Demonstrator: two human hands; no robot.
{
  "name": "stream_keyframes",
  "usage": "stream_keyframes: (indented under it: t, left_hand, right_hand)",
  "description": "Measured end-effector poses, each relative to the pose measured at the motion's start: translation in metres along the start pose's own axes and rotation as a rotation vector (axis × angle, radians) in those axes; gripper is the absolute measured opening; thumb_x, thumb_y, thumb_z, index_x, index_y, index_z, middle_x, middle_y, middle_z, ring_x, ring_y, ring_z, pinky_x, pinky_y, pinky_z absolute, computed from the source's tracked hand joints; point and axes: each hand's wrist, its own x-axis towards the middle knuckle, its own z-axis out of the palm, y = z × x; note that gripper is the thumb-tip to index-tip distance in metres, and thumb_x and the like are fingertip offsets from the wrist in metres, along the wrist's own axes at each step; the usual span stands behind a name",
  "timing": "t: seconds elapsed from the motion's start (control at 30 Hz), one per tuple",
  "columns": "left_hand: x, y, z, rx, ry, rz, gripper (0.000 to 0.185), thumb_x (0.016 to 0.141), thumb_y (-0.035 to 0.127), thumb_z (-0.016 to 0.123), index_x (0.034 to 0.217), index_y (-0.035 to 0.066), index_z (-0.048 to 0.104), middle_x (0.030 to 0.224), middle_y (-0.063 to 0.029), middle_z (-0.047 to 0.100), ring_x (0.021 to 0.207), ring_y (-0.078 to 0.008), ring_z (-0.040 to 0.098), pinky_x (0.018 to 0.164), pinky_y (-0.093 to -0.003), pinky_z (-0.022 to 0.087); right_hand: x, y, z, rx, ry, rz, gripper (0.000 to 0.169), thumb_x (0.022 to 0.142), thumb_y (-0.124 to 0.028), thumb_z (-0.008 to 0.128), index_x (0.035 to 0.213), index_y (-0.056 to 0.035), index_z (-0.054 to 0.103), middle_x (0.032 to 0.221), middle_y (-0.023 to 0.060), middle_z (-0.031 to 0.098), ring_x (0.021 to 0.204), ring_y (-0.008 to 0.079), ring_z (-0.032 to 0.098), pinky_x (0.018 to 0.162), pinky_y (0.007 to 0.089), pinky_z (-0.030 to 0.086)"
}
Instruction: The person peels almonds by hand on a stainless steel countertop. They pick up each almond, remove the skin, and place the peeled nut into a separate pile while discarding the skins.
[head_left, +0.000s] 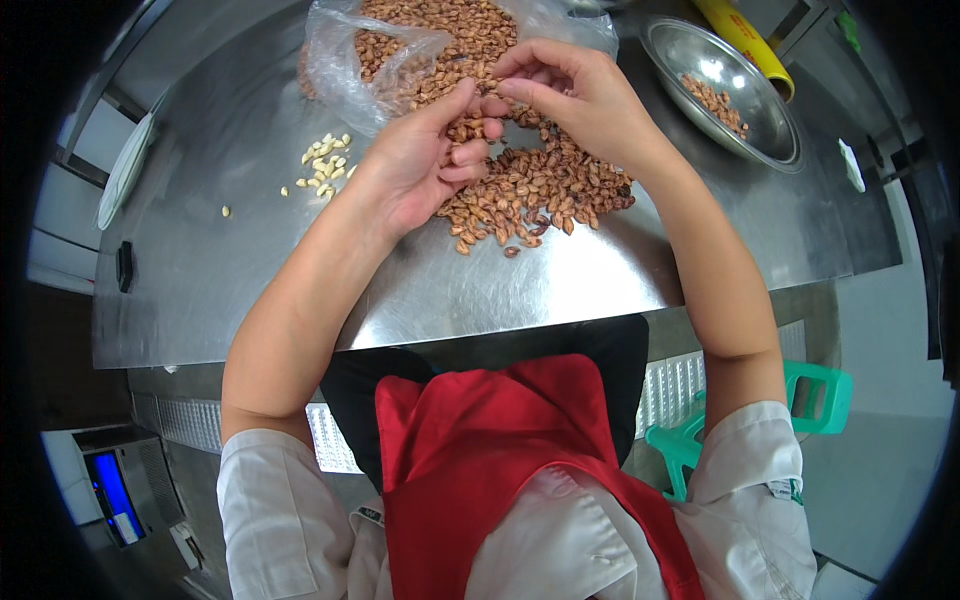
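My left hand (435, 150) is palm up over a heap of brown nut kernels (540, 180), its fingers curled around a few kernels. Thumb and forefinger of my right hand (574, 90) are pinched together just beside the left fingertips; what lies between them is too small to tell. Behind both hands a clear plastic bag (337, 67) lies open, full of the same brown kernels (435, 37). Left of my left forearm is a small scatter of pale, peeled kernels (324, 166), with a single one (226, 211) farther left.
At the right a steel bowl (772, 112) holds some brown pieces (712, 105), with a yellow tube (739, 34) behind it. A white scrap (851, 165) and a small black object (124, 266) lie on the steel table (187, 300). Green plastic stools (832, 397) stand below.
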Motion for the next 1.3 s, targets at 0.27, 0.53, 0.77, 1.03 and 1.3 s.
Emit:
stream_keyframes:
  t: [0.27, 0.53, 0.77, 1.03, 1.3]
  left_hand:
    - [0.003, 0.001, -0.01, -0.026, 0.043, 0.107, 0.021, 0.101, 0.02, 0.051, 0.101, 0.0, 0.058, 0.082, -0.0009, 0.053, 0.058, -0.006, 0.037, 0.049, -0.02, 0.029]
    - [-0.001, 0.002, -0.002, 0.073, 0.074, 0.115, 0.018, 0.099, 0.013, 0.049, 0.105, -0.002, 0.058, 0.082, -0.0011, 0.052, 0.058, -0.0067, 0.038, 0.049, -0.0204, 0.029]
    - [0.0, 0.001, -0.004, 0.06, 0.057, 0.148, 0.02, 0.1, 0.018, 0.051, 0.106, 0.0, 0.058, 0.079, 0.0011, 0.051, 0.059, -0.006, 0.037, 0.049, -0.0199, 0.029]
    - [0.0, 0.002, -0.006, 0.045, 0.099, 0.201, 0.022, 0.101, 0.021, 0.051, 0.105, 0.0, 0.058, 0.078, 0.001, 0.051, 0.059, -0.0062, 0.039, 0.048, -0.0205, 0.029]
    - [-0.001, 0.001, -0.003, 0.042, 0.095, 0.155, 0.028, 0.104, 0.025, 0.045, 0.102, -0.001, 0.058, 0.079, -0.0018, 0.052, 0.059, -0.0071, 0.039, 0.049, -0.0216, 0.03]
  right_hand:
    - [-0.007, 0.038, -0.007, -0.498, -0.173, -0.092, 0.012, 0.081, -0.007, 0.07, 0.091, -0.0014, 0.065, 0.082, 0.0084, 0.059, 0.072, 0.0201, 0.058, 0.068, 0.0314, 0.048]
    - [-0.004, 0.035, -0.008, -0.474, -0.174, -0.06, 0.013, 0.082, -0.007, 0.068, 0.094, -0.0011, 0.066, 0.085, 0.0102, 0.061, 0.078, 0.0232, 0.061, 0.072, 0.034, 0.049]
    - [-0.002, 0.042, 0.006, -0.524, -0.073, -0.152, 0.018, 0.084, -0.009, 0.067, 0.101, -0.0027, 0.068, 0.091, 0.0117, 0.064, 0.089, 0.0284, 0.063, 0.078, 0.0366, 0.05]
    - [0.001, 0.028, 0.009, -0.506, -0.227, -0.114, 0.018, 0.083, -0.008, 0.066, 0.099, -0.0022, 0.064, 0.097, 0.011, 0.063, 0.093, 0.0285, 0.062, 0.081, 0.0367, 0.049]
    - [0.0, 0.025, -0.007, -0.345, -0.123, -0.047, 0.015, 0.086, -0.011, 0.066, 0.097, -0.003, 0.063, 0.089, 0.0074, 0.065, 0.082, 0.0194, 0.062, 0.074, 0.0329, 0.05]
